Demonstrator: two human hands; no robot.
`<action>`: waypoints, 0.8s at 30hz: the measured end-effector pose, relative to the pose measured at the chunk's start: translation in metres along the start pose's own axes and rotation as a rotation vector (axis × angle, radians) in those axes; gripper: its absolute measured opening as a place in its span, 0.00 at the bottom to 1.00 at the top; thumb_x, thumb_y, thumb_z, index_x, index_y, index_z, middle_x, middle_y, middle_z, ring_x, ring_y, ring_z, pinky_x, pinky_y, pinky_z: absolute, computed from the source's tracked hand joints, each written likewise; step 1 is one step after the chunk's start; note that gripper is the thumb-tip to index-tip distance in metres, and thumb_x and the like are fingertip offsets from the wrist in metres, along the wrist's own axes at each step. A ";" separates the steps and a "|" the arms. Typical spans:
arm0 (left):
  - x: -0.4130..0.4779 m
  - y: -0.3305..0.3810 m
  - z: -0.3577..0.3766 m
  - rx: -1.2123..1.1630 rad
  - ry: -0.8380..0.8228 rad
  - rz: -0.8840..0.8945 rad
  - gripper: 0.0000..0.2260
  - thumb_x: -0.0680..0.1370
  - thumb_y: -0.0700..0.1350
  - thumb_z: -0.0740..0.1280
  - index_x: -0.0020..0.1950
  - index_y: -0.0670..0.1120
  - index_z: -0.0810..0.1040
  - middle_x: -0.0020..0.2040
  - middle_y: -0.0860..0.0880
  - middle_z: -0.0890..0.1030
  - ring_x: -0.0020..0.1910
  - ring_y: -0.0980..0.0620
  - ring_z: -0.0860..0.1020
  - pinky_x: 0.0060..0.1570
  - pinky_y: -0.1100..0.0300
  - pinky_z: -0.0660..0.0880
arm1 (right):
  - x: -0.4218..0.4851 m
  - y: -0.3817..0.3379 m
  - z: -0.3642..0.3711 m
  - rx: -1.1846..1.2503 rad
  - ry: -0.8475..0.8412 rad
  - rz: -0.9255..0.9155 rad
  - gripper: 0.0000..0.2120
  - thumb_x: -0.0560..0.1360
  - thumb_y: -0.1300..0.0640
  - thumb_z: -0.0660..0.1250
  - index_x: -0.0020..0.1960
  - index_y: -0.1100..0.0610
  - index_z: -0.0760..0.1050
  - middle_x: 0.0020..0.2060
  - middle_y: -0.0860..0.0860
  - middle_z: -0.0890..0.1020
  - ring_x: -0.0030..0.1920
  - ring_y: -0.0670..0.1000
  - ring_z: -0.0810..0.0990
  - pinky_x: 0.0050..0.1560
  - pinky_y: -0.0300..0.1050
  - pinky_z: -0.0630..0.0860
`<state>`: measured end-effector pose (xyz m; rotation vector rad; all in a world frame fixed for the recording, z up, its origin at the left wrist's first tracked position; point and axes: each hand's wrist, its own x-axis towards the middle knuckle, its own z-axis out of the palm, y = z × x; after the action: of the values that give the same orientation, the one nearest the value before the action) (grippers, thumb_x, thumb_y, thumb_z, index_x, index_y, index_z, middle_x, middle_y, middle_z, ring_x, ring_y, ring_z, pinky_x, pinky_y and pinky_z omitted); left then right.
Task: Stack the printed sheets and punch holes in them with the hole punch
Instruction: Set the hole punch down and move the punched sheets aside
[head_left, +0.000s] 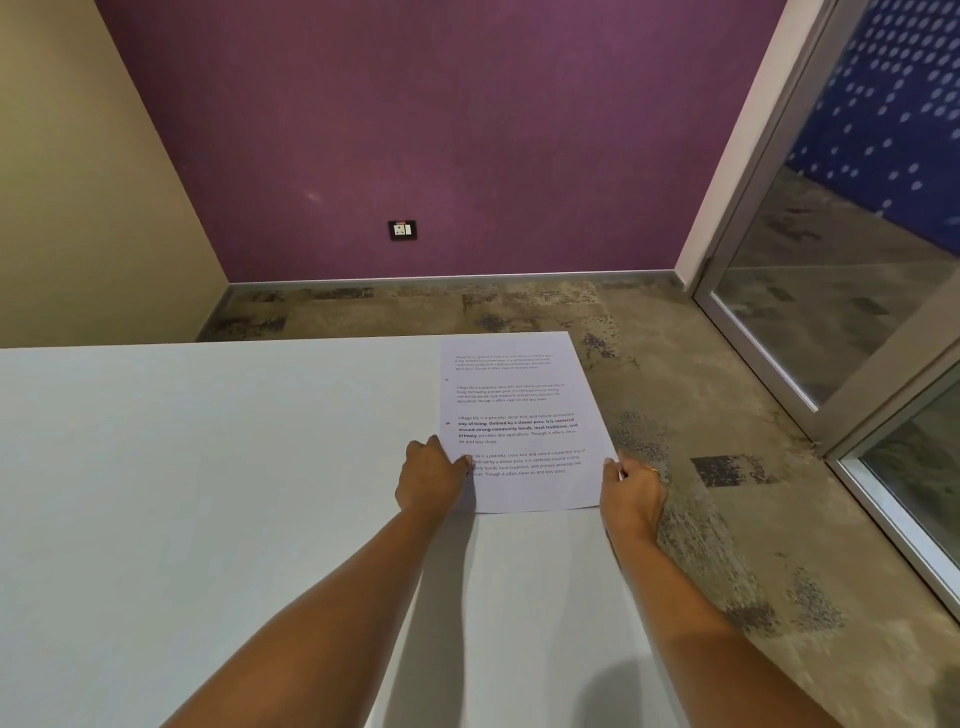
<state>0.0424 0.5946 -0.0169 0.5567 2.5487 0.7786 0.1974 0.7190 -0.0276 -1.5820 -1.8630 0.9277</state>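
Observation:
The printed sheets (519, 405) lie as a white stack with black paragraphs of text at the far right corner of the pale table (208, 493). Two small dark marks show along the stack's left margin. My left hand (434, 480) grips the stack's lower left edge, thumb on top of the text. My right hand (631, 491) grips the lower right edge, where the paper meets the table's right side. A ring is on one finger of the right hand. No hole punch is in view.
The table's far edge and right edge run close to the paper. Beyond lies mottled carpet (701, 519), a purple wall with a black socket plate (402, 230), and a glass door with a metal frame (831, 312) on the right.

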 end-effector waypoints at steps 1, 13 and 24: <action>-0.001 0.000 -0.001 -0.005 0.000 0.001 0.18 0.76 0.51 0.64 0.59 0.38 0.71 0.57 0.40 0.72 0.55 0.39 0.75 0.52 0.49 0.74 | -0.002 0.000 -0.002 -0.009 0.001 -0.004 0.15 0.78 0.61 0.60 0.61 0.68 0.74 0.55 0.66 0.79 0.55 0.63 0.78 0.54 0.51 0.76; -0.064 -0.030 -0.013 -0.035 -0.063 0.024 0.19 0.75 0.48 0.66 0.61 0.38 0.71 0.59 0.38 0.72 0.59 0.40 0.72 0.57 0.51 0.70 | -0.074 0.013 -0.043 -0.159 -0.116 -0.043 0.19 0.78 0.60 0.60 0.67 0.65 0.67 0.63 0.65 0.74 0.61 0.62 0.76 0.61 0.51 0.73; -0.170 -0.124 -0.070 -0.225 -0.108 -0.037 0.19 0.74 0.46 0.68 0.62 0.41 0.74 0.63 0.41 0.73 0.60 0.45 0.76 0.57 0.58 0.70 | -0.239 -0.014 -0.021 -0.300 -0.430 -0.330 0.22 0.80 0.55 0.56 0.72 0.59 0.62 0.72 0.53 0.64 0.73 0.50 0.60 0.70 0.37 0.56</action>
<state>0.1184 0.3884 0.0076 0.4640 2.3275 0.9791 0.2474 0.4866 0.0066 -1.2337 -2.5725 0.9193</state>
